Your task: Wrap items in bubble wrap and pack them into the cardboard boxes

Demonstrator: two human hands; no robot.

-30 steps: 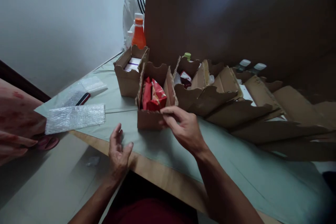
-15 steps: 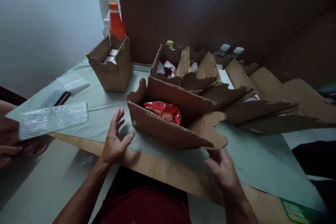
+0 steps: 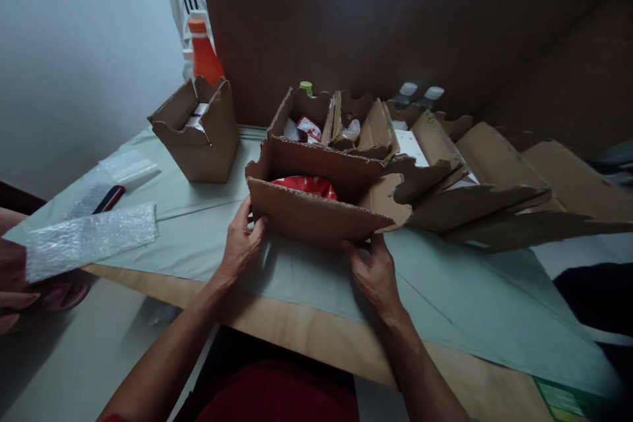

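Observation:
In the middle of the head view stands an open brown cardboard box (image 3: 316,219) with wavy-cut ends. A red packet (image 3: 309,186) lies inside it, partly hidden by the front wall. My left hand (image 3: 243,237) grips the box at its lower left corner, thumb on the front wall and fingers round the end. At the lower right corner my right hand (image 3: 373,270) clasps the box, its fingertips hidden behind and under the cardboard.
Behind is a row of cardboard boxes (image 3: 430,175) with packets inside. Another box (image 3: 208,151) stands left, near an orange bottle (image 3: 205,56). Bubble wrap (image 3: 93,237) and a dark red-edged object (image 3: 109,199) lie on the cloth-covered table (image 3: 306,277). A person's hand (image 3: 14,306) shows at far left.
Both hands have closed on the box, the left from standing apart beside it. The box has moved away from me, nearer the row behind, and turned slightly.

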